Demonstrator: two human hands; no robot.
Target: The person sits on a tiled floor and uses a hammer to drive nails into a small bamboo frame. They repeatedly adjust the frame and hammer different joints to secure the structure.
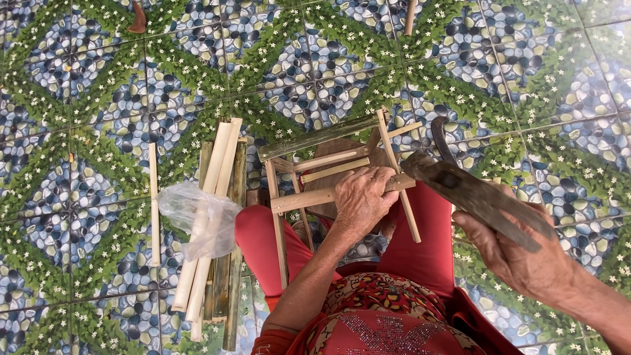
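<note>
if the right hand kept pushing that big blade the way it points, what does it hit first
Probably the bamboo frame: the blade in the right hand points up-left at the frame's right end, near the left hand gripping a slat. Depth is unclear, so it might pass above.

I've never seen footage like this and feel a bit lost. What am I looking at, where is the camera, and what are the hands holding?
The camera sits on a person's head and looks straight down at their lap and a patterned tile floor. No machine here, just two bare hands. The left hand grips a small frame of bamboo sticks resting over the red-clothed knees. The right hand holds a dark, worn blade tool. On the floor to the left lie a bundle of split bamboo strips, a crumpled clear plastic bag and a single loose stick.
</note>
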